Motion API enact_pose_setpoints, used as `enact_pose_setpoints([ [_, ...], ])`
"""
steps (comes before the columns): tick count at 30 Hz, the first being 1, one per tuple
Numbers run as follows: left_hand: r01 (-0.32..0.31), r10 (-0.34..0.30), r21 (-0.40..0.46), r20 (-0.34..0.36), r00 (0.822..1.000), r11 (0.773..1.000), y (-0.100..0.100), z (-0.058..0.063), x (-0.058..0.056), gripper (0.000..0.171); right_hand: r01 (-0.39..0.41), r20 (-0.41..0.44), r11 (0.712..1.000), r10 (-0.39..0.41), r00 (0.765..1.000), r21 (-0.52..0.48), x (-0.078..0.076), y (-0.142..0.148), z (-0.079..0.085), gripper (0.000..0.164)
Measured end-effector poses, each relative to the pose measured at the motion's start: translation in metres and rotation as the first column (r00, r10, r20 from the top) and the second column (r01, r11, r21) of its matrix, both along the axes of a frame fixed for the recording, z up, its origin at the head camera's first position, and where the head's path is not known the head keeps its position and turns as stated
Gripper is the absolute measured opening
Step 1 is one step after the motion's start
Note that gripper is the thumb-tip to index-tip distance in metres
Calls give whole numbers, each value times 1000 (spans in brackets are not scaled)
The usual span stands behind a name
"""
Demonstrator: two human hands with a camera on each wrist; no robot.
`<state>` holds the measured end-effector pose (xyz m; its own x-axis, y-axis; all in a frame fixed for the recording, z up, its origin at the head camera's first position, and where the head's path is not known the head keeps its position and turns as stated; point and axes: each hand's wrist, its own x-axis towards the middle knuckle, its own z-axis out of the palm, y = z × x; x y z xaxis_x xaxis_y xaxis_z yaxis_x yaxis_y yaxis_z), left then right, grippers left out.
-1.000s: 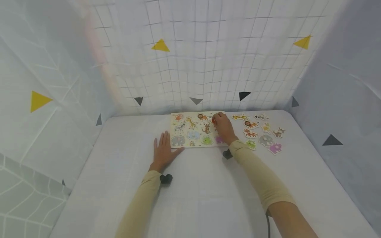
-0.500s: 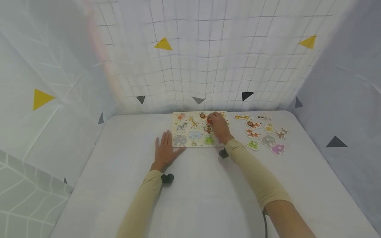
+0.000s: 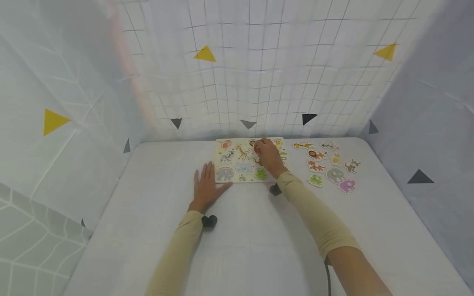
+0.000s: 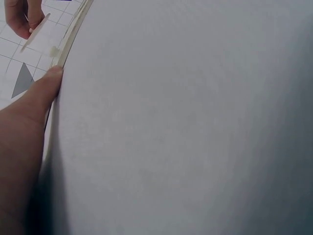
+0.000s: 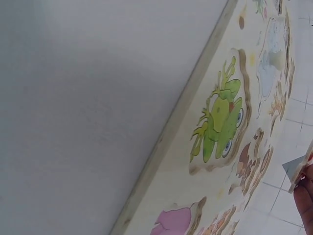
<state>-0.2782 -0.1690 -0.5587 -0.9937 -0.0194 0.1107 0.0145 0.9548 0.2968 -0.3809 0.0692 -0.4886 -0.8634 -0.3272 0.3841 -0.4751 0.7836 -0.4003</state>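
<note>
My right hand (image 3: 272, 157) pinches a small flat red-orange puzzle piece (image 3: 256, 148) over the upper middle of a wooden animal puzzle board (image 3: 249, 181). In the right wrist view the piece (image 5: 304, 169) shows only in part, so its animal cannot be told. My left hand (image 3: 205, 190) lies with fingers spread at the board's left side; its thumb (image 4: 41, 93) touches the front edge. A blue hippo piece (image 5: 268, 68) with a knob sits in the board. Near it are a cut-out frog picture (image 5: 222, 117) and a purple one (image 5: 173, 220). My right hand hides part of the board.
Right of the board lie several loose animal pieces, among them a giraffe (image 3: 303, 145), a lion (image 3: 317, 154), a frog (image 3: 315, 179), an elephant (image 3: 335, 175) and a purple hippo (image 3: 347, 186). A white gridded curtain (image 3: 255, 82) hangs behind the white table (image 3: 237, 246).
My right hand has moved left across the board with the red-orange piece, from its right part toward the upper middle. My left hand stays at the board's left side.
</note>
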Motion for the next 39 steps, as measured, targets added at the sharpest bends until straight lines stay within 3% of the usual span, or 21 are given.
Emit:
enact_pose_setpoints([
  [8, -3, 3, -1, 37, 999, 1000, 0, 4, -1, 105, -39, -42, 999, 39, 998, 11, -10, -10, -3, 11],
  [18, 6, -5, 27, -42, 999, 1000, 1, 6, 0, 105, -81, -8, 996, 81, 997, -29, -17, -30, 3, 13],
  [28, -7, 8, 25, -43, 999, 1000, -2, 8, 4, 104, -108, -72, 994, 107, 992, -7, -30, -54, 5, 11],
  [34, -13, 13, 10, -58, 998, 1000, -4, -1, 1, 106, -93, -31, 995, 94, 995, 39, -33, -68, 7, 12],
  [39, 2, 1, 29, -73, 997, 1000, -1, 1, 2, 105, -111, -24, 992, 112, 993, 55, -37, -73, 2, 12],
])
